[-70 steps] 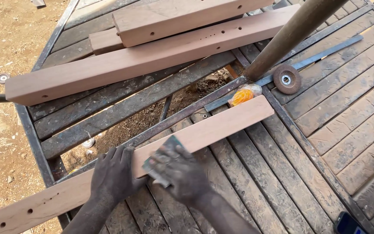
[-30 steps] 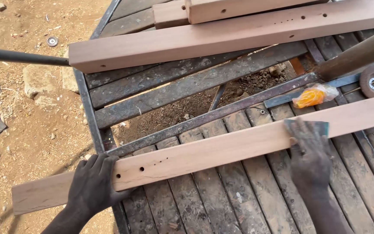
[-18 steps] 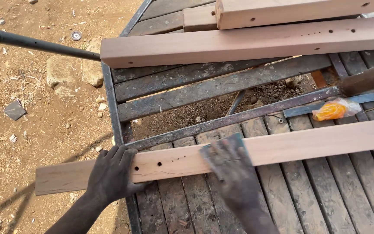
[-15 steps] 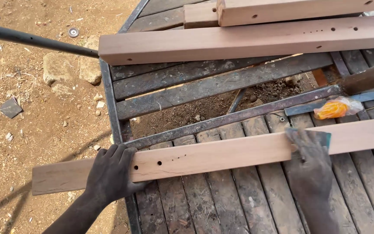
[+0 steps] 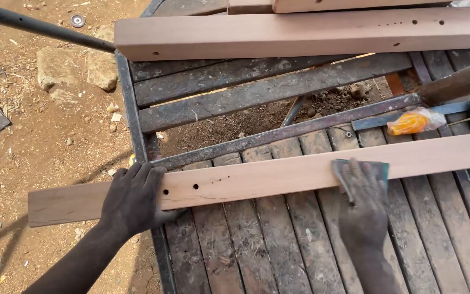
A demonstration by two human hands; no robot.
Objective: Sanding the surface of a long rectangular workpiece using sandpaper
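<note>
Head view: left hand (image 5: 131,198) lies flat, fingers spread, pinning a long plank (image 5: 278,177) on a slatted bench (image 5: 278,245), while right hand (image 5: 363,204) presses sandpaper (image 5: 379,167) mid-plank under flat fingers; sanding looks partway, both ends beyond the fingers untouched.

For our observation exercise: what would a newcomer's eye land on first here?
The long pale plank lying across the slatted workbench, with the left hand pressing its near end and the right hand holding a sanding sheet flat on it. Behind, a thicker drilled beam.
</note>
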